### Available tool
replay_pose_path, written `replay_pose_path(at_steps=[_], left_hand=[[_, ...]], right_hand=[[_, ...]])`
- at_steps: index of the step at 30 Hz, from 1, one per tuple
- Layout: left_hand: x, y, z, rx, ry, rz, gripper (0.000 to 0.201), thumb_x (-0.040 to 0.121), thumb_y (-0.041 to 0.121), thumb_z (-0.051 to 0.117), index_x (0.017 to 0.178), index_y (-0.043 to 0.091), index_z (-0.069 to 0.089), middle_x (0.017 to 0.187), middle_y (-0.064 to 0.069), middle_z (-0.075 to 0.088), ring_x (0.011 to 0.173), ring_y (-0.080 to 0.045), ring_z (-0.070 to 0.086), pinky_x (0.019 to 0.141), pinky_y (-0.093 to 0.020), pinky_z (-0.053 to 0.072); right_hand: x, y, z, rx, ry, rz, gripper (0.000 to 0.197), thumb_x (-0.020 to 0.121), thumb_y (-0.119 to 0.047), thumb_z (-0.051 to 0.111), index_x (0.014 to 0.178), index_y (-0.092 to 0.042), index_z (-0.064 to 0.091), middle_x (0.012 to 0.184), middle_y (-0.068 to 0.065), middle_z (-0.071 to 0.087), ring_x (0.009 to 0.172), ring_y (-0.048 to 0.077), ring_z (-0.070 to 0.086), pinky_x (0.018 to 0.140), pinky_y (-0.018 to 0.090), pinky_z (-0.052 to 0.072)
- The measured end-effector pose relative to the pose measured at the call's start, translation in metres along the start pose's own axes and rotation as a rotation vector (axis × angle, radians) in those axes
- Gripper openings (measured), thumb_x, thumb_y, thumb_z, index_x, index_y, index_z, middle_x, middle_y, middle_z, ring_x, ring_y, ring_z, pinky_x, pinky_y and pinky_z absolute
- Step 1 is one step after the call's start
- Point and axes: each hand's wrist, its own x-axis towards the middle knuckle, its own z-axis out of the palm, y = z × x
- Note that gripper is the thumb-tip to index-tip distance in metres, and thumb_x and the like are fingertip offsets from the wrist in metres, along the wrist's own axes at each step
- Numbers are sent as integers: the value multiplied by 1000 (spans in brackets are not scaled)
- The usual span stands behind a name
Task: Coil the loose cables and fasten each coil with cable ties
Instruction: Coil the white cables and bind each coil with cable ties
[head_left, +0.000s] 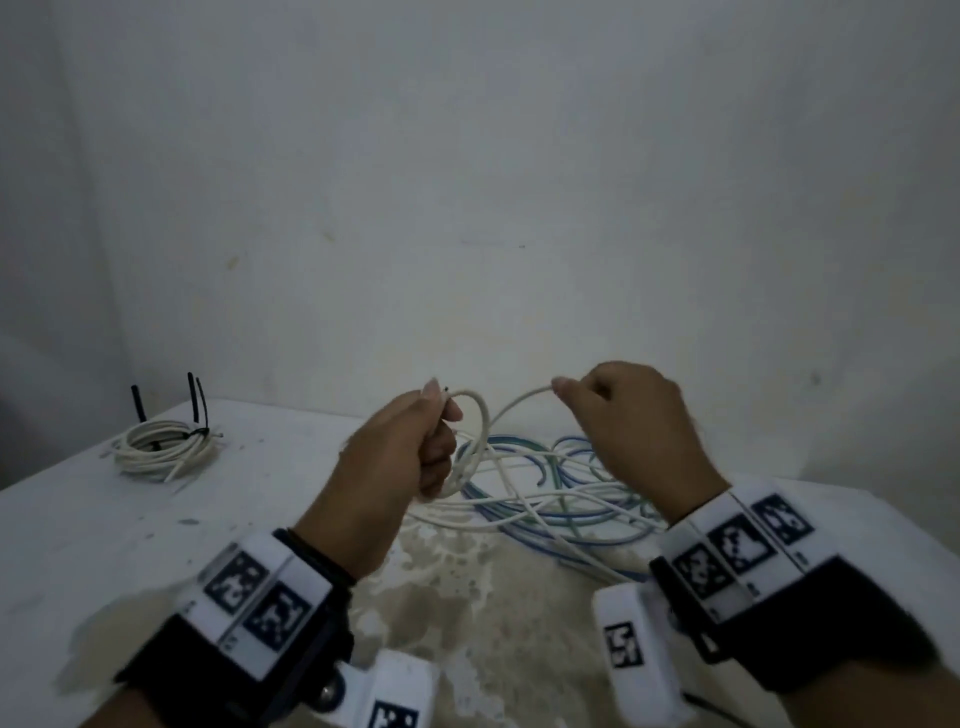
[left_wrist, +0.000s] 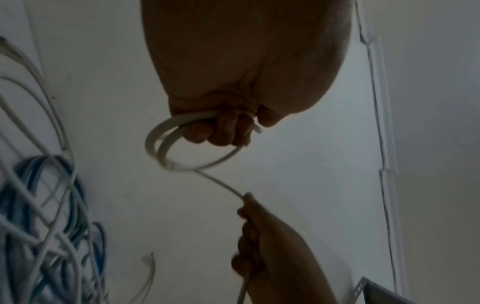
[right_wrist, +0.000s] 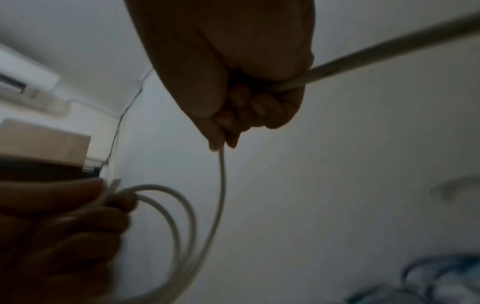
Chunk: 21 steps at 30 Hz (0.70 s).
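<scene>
My left hand (head_left: 415, 447) is raised over the white table (head_left: 104, 530) and grips a small coil of white cable (head_left: 480, 431), its cut end sticking out by the thumb. In the left wrist view the loops (left_wrist: 166, 148) hang under my curled fingers (left_wrist: 221, 131). To its right, my right hand (head_left: 623, 415) pinches the same white cable (head_left: 524, 397) between thumb and forefinger. The strand (right_wrist: 222, 185) runs down from those fingers (right_wrist: 226, 127) to the coil. Below both hands lies a tangle of loose white and blue cables (head_left: 550, 493).
A finished white coil (head_left: 163, 447) bound with black cable ties (head_left: 197, 410) lies at the table's far left corner. A bare white wall (head_left: 467, 182) stands right behind the table. A stained patch (head_left: 467, 597) marks the near middle of the table.
</scene>
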Motion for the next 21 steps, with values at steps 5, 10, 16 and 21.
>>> replay_pose_path(at_steps=[5, 10, 16, 21], left_hand=[[-1, -17, 20, -13, 28, 87, 33, 103, 21, 30, 76, 10, 44, 59, 1, 30, 53, -11, 26, 48, -19, 26], [-2, -23, 27, -73, 33, 101, 37, 102, 20, 34, 66, 14, 43, 57, 3, 34, 52, -9, 32, 49, -17, 33], [2, -31, 31, -93, 21, 16, 37, 102, 29, 33, 78, 9, 54, 59, 2, 46, 55, -11, 43, 54, -20, 39], [2, -33, 35, 47, 73, 82, 38, 103, 25, 33, 70, 12, 47, 55, 8, 46, 53, -9, 43, 54, -22, 39]], right_hand=[[-19, -32, 25, 888, -261, 376, 19, 96, -14, 44, 82, -11, 56, 61, 2, 47, 47, 14, 36, 46, 25, 30], [-32, -39, 34, 899, -294, 326, 11, 97, -26, 48, 95, -20, 57, 55, -5, 49, 41, 8, 37, 45, 25, 29], [-48, -38, 37, 842, -233, 201, 23, 98, -14, 42, 84, -17, 59, 49, -13, 53, 41, -3, 44, 45, 11, 34], [-55, -30, 44, 716, -159, 131, 12, 98, -21, 44, 95, -20, 56, 69, -8, 57, 53, 4, 49, 57, 27, 40]])
